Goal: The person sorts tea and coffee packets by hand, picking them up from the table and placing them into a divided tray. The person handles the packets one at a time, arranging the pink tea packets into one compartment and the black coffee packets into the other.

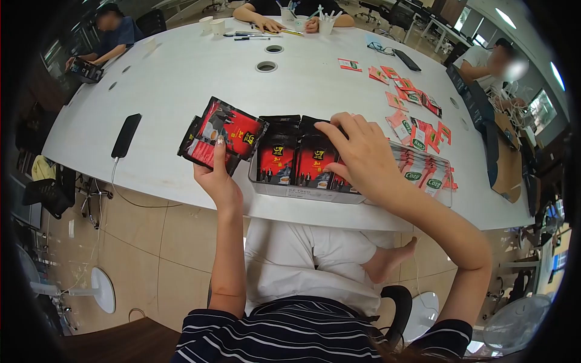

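Left hand (216, 181): clamped on a small stack of held sachets (233, 124), thumb across the printed face, raised at the left end of the grey box (272, 190). Count in stack: at least two; exact number hidden. Appearance: flat, glossy, black borders, red panel, "G7" mark, "3in1" lettering, dark figures and a cup. Orientation of the top one: tilted, long axis sloping down to the right, logo end pointing right towards the box.

Right hand (363, 151): over the right part of the same box, thumb and index finger spread apart across the boxed sachets (276, 157); cannot tell whether they clamp one.

Boxed sachets: same print, logo end up, long axis running from the near side to the far side, faces towards the wearer. Two faces show well, a third partly under the right hand; more black edges behind, not countable.

Just right of the box: one clear container (446, 198) of red-and-white Cozy sachets (414, 176), partly behind the right forearm. Beyond it, loose Cozy sachets (418, 138) scattered and overlapping on the white surface (181, 78); more than ten, exact count uncertain.

Left side of surface: one black phone (127, 136), long axis leaning slightly right, white cable (115, 175) at its near end.
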